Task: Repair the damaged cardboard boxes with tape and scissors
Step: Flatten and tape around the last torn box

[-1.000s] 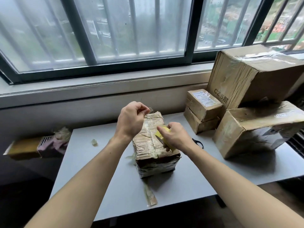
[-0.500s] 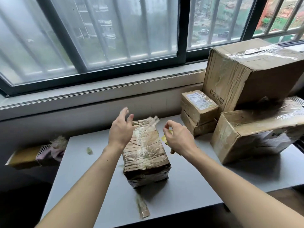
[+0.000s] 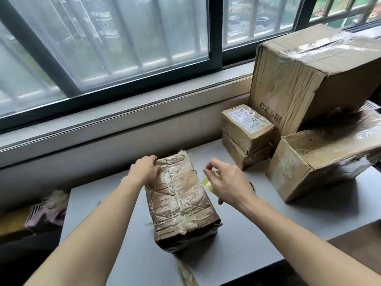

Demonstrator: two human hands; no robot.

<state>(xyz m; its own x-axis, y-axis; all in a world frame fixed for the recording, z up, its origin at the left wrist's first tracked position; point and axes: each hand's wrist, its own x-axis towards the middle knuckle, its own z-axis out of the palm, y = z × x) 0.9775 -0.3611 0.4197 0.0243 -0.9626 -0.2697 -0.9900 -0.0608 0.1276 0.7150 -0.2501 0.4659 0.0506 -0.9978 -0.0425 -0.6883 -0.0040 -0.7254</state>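
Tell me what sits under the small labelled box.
The small labelled box rests on a second small cardboard box, which stands on the grey table. Both are closed, so their contents cannot be seen.

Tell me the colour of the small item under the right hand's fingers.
Yellow. The small item shows beside the taped box, below the right hand, in the head view.

brown taped box (image 3: 181, 201), grey table (image 3: 247, 244), yellow item (image 3: 208, 183)

creased cardboard box (image 3: 181, 203), glossy wrinkled tape (image 3: 177, 195)
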